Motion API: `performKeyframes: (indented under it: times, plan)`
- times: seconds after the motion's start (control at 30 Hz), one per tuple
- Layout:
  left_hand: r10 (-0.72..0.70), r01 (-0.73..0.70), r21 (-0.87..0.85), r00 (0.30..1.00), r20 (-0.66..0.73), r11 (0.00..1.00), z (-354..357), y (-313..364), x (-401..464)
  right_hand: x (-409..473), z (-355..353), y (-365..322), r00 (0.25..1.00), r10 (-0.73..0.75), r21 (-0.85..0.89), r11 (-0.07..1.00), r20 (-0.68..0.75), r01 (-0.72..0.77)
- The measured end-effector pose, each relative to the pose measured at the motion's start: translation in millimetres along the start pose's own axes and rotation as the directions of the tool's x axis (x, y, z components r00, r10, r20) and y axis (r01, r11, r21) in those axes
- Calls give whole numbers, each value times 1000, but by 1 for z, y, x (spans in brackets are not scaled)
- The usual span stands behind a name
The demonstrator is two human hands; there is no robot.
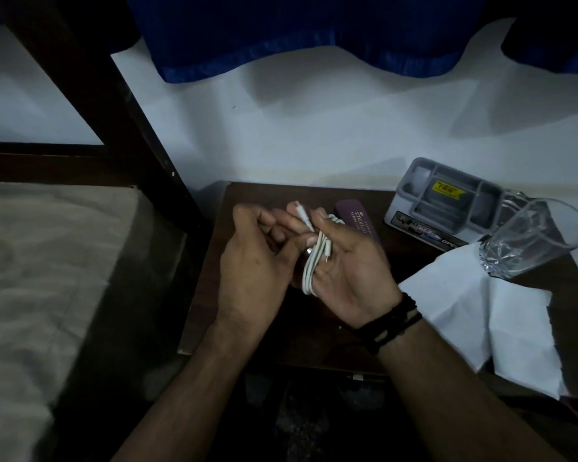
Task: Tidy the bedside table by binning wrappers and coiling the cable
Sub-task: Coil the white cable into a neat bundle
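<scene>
A white cable is wound in several loops around the fingers of my right hand, which is held palm up above the dark wooden bedside table. One plug end sticks up between my fingers. My left hand is pressed against the right one, its fingertips pinching the cable near that plug. A small metal plug tip hangs beside the loops.
A purple wrapper-like pack lies behind my right hand. A grey compartment box stands at the back right, a clear glass beside it on white paper. The bed lies left.
</scene>
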State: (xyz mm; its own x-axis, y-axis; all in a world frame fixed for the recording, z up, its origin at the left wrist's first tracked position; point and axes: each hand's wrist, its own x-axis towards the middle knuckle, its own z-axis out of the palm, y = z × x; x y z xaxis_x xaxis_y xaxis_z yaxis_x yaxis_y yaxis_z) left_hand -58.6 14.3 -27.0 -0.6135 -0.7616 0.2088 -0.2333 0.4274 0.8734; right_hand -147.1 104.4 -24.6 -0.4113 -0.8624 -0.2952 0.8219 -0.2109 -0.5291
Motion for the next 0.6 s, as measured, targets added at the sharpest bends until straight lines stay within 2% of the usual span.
performKeyframes:
  times: [0.07,0.17,0.33,0.4,0.47,0.6]
  plan:
    - [60,-60,84,998,6,995,1,0,-1,2,0,2,999,-31,57,998,8,31]
    - [239,-244,178,970,48,953,5,-1,-3,3,0,5,996,-83,61,995,-27,84]
    - [307,-333,287,942,135,898,11,-3,-7,1,4,4,983,-118,60,990,-138,127]
    - [260,-299,230,947,187,926,12,3,-10,1,5,3,976,-139,58,987,-170,150]
    - [172,-203,117,957,232,972,15,10,-16,1,4,2,969,-153,50,985,-193,165]
    - [49,-49,-9,963,266,999,15,10,-12,1,3,1,967,-155,52,984,-201,168]
